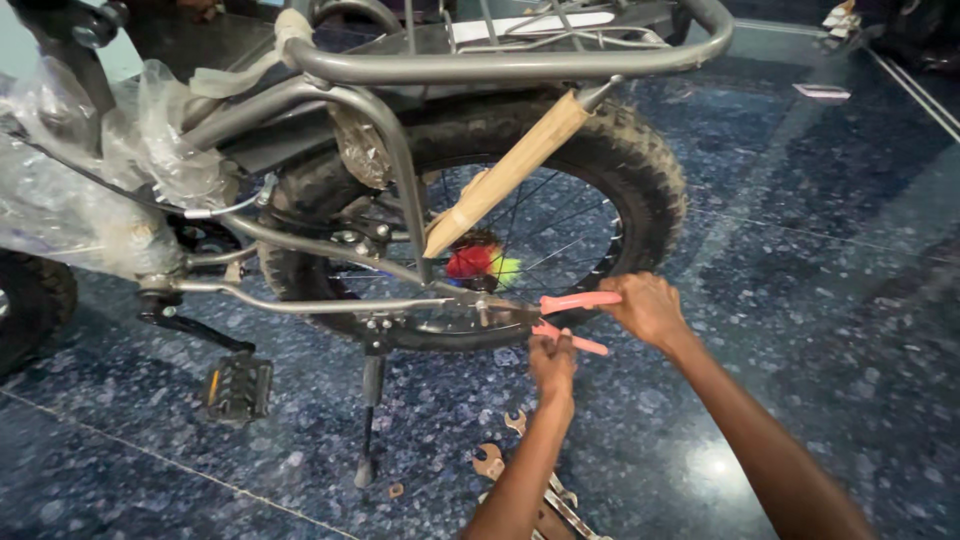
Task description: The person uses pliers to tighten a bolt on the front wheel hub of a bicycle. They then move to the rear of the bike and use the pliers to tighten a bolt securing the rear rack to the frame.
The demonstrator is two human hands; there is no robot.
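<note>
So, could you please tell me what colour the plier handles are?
Pink plier handles, clearest in the head view.

Dim indoor light, bluish cast. Bright glare patch on polished floor [715, 468] just right of right forearm, below grip; fainter sheen above and right of grip. Soft shadows beneath tyre [640, 170], left of grip. Wide-angle bending at edges. Hands slightly soft; far top corners dark, murky.
</note>
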